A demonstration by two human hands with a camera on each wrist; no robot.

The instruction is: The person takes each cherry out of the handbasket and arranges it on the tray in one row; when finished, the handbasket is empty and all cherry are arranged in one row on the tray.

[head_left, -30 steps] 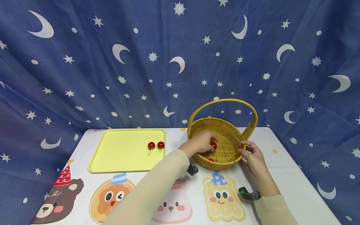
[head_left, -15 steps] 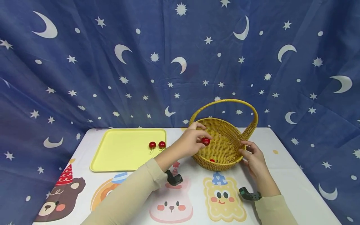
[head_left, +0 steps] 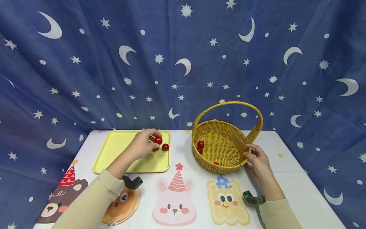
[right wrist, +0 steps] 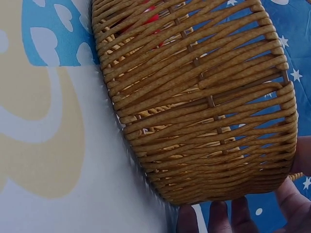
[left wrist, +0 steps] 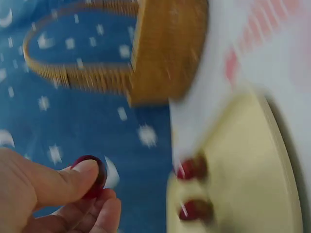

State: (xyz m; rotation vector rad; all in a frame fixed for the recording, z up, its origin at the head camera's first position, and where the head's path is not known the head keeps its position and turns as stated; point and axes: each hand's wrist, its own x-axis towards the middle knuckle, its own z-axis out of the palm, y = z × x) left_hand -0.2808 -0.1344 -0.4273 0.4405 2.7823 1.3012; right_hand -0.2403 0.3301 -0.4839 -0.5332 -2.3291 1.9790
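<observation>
The held cherry [head_left: 158, 140] looks smooth and round, so a light, centred pinch should serve better than a hard squeeze. Clearance matters too: two loose cherries [head_left: 165, 147] lie on the yellow tray [head_left: 114, 146] just beside it, and a nudge could set them rolling. Holding the basket [head_left: 227, 146] steady seems sensible, with at least three basket cherries [head_left: 201, 144] inside.

The left hand [head_left: 143, 144] reaches forward over the tray, pinching its cherry between thumb and fingers — the wrist view shows other fingers curled loosely. The right hand [head_left: 258, 160] grips the basket's right side, fingers at the rim and against the outer wall.
</observation>
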